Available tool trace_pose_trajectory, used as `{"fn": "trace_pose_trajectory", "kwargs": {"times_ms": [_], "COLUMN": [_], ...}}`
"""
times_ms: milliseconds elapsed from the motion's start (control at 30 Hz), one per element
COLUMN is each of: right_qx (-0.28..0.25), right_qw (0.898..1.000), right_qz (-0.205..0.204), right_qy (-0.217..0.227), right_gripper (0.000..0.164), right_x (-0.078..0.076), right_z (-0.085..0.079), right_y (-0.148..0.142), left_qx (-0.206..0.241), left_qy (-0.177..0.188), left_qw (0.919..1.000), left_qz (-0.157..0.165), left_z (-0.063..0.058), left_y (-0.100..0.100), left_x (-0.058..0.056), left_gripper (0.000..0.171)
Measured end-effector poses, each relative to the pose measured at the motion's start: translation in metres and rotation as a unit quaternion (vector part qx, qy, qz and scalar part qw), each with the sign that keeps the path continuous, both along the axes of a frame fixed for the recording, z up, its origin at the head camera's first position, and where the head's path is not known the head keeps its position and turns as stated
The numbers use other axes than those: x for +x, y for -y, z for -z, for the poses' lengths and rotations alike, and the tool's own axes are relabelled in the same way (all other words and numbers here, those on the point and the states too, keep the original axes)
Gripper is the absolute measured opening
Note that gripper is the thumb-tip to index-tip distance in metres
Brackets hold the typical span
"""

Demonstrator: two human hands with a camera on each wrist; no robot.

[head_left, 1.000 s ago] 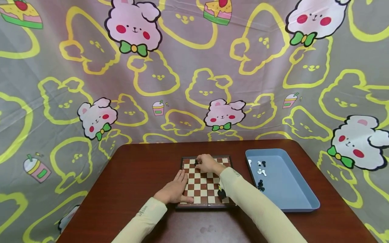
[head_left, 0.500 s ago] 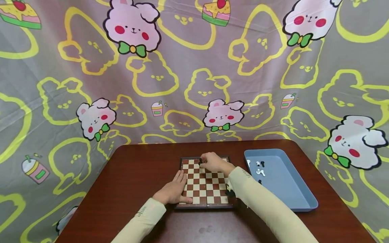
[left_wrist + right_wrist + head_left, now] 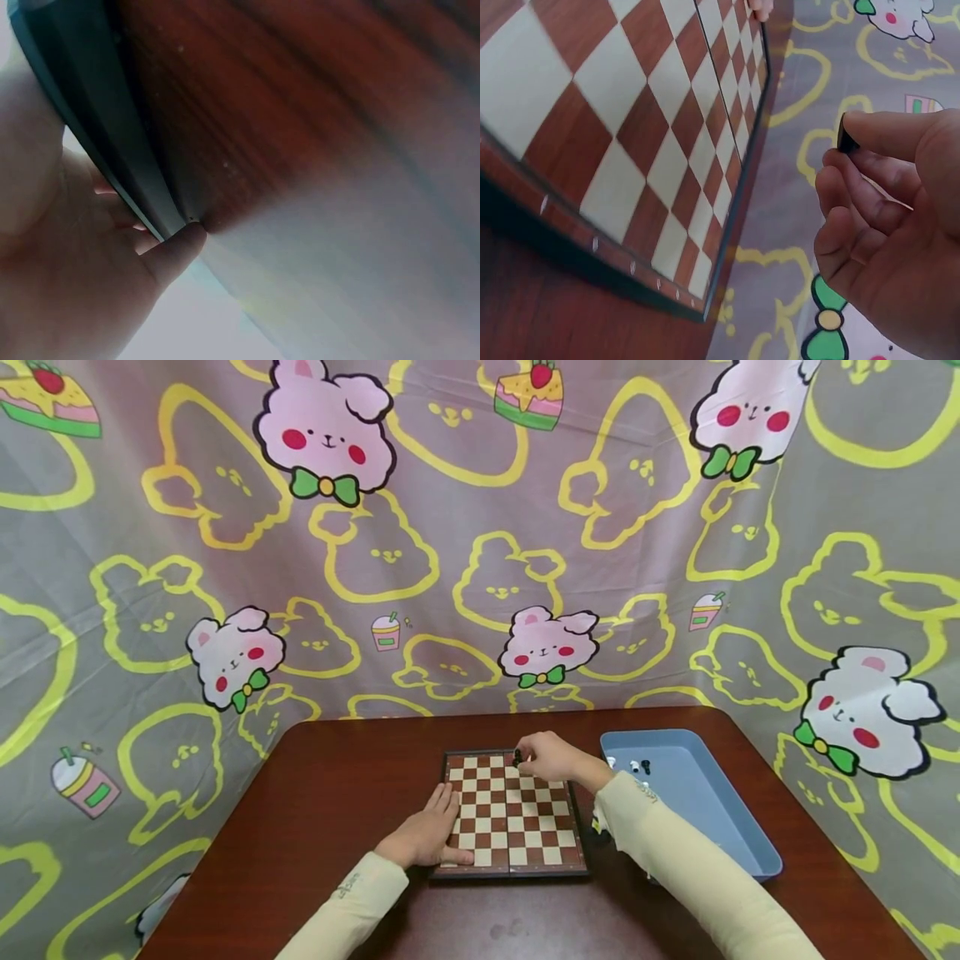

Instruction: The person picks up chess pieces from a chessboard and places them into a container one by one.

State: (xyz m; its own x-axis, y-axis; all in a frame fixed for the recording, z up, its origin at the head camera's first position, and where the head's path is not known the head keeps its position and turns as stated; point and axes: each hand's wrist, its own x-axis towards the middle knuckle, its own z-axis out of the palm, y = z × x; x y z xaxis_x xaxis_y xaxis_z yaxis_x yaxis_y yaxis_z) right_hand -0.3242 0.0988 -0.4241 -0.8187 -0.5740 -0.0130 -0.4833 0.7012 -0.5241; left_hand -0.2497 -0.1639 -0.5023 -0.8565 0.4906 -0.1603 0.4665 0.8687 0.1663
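A brown-and-cream chessboard (image 3: pixel 487 814) lies flat on the table, its surface without pieces in view. My left hand (image 3: pixel 426 835) rests along the board's left edge, fingers straight and thumb laid over the near left corner. In the left wrist view the thumb (image 3: pixel 176 253) lies against the dark board rim (image 3: pixel 142 176). My right hand (image 3: pixel 557 758) pinches a small black chess piece (image 3: pixel 517 757) over the board's far edge. Only part of that black piece (image 3: pixel 845 136) shows between thumb and fingers in the right wrist view.
To the right of the board stands a blue-grey tray (image 3: pixel 708 789), holding a black chess piece (image 3: pixel 647 767) and a white chess piece (image 3: pixel 634 766) among others. The right sleeve (image 3: pixel 682 843) covers its near left part. A patterned curtain (image 3: pixel 450 568) hangs behind the table.
My right hand has moved to the right along the board's far side, still pinching the black chess piece. The left hand has stayed at the board's left edge.
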Motion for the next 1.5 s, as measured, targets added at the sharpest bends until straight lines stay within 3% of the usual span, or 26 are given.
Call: {"fn": "trace_pose_trajectory", "kwargs": {"times_ms": [400,700,1100,1500], "right_qx": [-0.004,0.005,-0.027,-0.018], "right_qw": [1.000,1.000,0.999,0.999], "right_qz": [-0.004,0.016,0.023,0.024], "right_qy": [-0.005,-0.019,-0.008,0.024], "right_gripper": [0.020,0.019,0.013,0.012], "right_x": [0.011,0.016,0.025,0.037], "right_z": [-0.014,-0.020,-0.016,-0.008], "right_y": [-0.045,-0.078,-0.121,-0.159], "left_qx": [0.008,0.006,0.012,0.013], "left_qy": [0.010,0.009,0.005,0.003], "left_qw": [0.9999,0.9999,0.9999,0.9999], "left_qz": [0.003,0.001,0.005,0.010], "left_z": [-0.004,-0.003,-0.004,-0.002], "left_y": [0.000,0.001,0.001,0.002], "left_x": [0.003,0.002,0.002,0.003], "left_gripper": [0.115,0.114,0.113,0.114]}}
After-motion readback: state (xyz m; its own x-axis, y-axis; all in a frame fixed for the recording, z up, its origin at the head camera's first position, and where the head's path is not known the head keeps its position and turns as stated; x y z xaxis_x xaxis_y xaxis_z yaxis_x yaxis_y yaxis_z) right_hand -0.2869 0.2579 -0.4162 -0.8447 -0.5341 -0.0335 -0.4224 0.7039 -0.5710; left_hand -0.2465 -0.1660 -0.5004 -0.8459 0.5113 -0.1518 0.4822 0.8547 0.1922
